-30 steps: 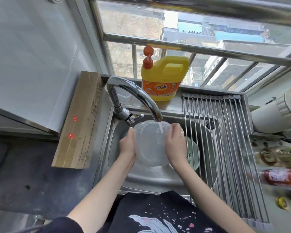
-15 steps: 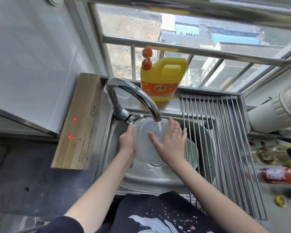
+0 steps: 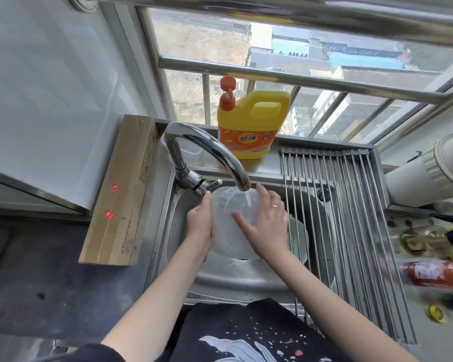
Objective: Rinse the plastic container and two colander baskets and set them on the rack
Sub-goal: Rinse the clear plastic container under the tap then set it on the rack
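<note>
Under tap: left hand (image 3: pixel 199 222) grips container (image 3: pixel 229 231); right hand (image 3: pixel 266 226) flat-open inside.

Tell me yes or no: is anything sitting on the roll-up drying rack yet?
No, the rack carries nothing on its bars, and the plastic container is under the faucet between the left hand and right hand.

We have a single wide-angle view, worn on the person's head, looking forward and steeply down over a stainless-steel sink (image 3: pixel 183 273) from close above, with both forearms reaching away from us into the middle of the picture. It faces a barred window (image 3: pixel 311 82) behind the curved chrome tap (image 3: pixel 207 150), and its edges bend outward. No second view overlaps it.
</note>
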A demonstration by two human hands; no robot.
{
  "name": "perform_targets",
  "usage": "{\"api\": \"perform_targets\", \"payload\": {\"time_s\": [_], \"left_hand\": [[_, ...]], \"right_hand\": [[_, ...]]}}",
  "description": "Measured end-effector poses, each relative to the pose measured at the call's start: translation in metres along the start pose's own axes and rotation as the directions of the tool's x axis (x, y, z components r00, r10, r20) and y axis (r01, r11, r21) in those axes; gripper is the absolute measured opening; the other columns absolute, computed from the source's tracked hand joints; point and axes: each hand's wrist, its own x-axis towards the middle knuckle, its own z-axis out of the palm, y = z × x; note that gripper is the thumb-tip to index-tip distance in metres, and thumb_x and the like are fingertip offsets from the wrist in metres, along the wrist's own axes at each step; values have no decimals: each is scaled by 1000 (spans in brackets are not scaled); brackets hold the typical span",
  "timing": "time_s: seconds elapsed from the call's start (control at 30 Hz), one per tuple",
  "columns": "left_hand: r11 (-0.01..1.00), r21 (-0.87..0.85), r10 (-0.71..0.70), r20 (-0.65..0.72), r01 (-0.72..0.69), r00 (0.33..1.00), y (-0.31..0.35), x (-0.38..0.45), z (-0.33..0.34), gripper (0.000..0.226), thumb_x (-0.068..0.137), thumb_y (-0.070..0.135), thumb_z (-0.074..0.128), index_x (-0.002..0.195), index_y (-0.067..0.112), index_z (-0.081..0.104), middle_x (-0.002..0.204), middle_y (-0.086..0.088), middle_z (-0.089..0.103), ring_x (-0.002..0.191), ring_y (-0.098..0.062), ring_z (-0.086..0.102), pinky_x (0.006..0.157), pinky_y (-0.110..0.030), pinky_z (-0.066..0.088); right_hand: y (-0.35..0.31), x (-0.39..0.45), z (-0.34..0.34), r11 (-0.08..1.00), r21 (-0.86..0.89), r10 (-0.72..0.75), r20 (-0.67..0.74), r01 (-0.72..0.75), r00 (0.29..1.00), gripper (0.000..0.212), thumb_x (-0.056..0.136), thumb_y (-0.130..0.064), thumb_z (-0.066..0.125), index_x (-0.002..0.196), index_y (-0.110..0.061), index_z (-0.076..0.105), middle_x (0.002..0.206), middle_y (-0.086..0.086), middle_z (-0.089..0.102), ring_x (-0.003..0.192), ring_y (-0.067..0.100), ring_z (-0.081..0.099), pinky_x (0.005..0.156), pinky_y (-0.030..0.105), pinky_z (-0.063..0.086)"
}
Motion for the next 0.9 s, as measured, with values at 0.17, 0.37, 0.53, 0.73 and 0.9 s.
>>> {"api": "perform_targets", "payload": {"time_s": [0.17, 0.37, 0.53, 0.73, 0.9], "left_hand": [[999, -11, -33, 37, 33, 999, -6, -2, 6, 30, 89, 38, 59, 81, 10, 67, 84, -9, 68, 75, -21, 62, 69, -29, 51], [975, 88, -223, 433, 206, 873, 8, 3, 1, 52, 85, 44, 63, 123, 8, 63, 120, -10, 66, 102, -21, 65, 92, -32, 51], [934, 199, -352, 651, 296, 673, 21, -6, -7, 26, 81, 32, 60, 93, 12, 73, 86, -2, 74, 78, -12, 72, 78, -28, 57], [973, 51, -221, 480, 224, 849, 17, -4, 16, 37, 88, 37, 60, 55, 22, 52, 45, 11, 48, 38, -3, 46, 41, -14, 43], [965, 221, -225, 431, 139, 874, 36, 9, 20, 45, 85, 40, 63, 47, 26, 44, 37, 12, 34, 28, -2, 31, 31, -12, 28]], "right_hand": [[13, 7, -3, 941, 333, 95, -113, -52, 989, 50, 90, -53, 35, 114, -15, 55, 105, 6, 38, 91, 17, 39, 81, 30, 37], [29, 12, 5, 814, 515, 376, -113, -269, 920, 24, 100, -22, 37, 96, -12, 59, 95, 7, 51, 83, 15, 44, 73, 25, 30], [38, 15, 14, 606, 666, 566, 24, -435, 824, 21, 101, -22, 35, 91, -13, 52, 85, 2, 57, 83, 24, 55, 73, 36, 44], [35, 8, 25, 305, 712, 792, 179, -632, 584, 23, 98, -21, 36, 90, -18, 58, 102, 10, 62, 89, 26, 58, 80, 38, 49], [40, 5, 5, 244, 746, 628, 366, -620, 687, 46, 92, -54, 38, 108, -18, 62, 105, 3, 65, 93, 21, 63, 86, 40, 52]]}}
